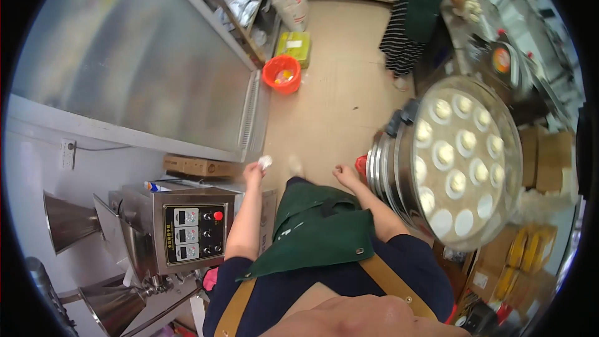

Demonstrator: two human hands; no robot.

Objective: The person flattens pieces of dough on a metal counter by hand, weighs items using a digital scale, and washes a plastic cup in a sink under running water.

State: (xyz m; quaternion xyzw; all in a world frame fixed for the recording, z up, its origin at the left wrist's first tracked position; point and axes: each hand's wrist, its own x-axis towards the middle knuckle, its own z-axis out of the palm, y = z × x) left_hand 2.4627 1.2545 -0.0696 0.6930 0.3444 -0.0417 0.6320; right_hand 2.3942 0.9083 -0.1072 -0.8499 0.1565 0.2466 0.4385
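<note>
My left hand [254,173] is raised in front of me on the left, its fingers closed on a small white lump [266,162]; whether it is dough or crumpled paper I cannot tell. My right hand [345,176] hangs on the right with its fingers curled in, and I see nothing in it. Beside it stands a stack of round metal steamer trays [404,175]. On the top tray, several pale buns [445,153] sit on round white papers. Toward the tray's near side, a few round papers [463,222] carry no bun.
To my left is a steel machine [193,228] with funnels and a control panel. Beyond it stands a glass-fronted cabinet [143,50]. An orange bucket [282,75] is on the floor ahead. At the far right, a co-worker [424,19] works dough pieces at a counter.
</note>
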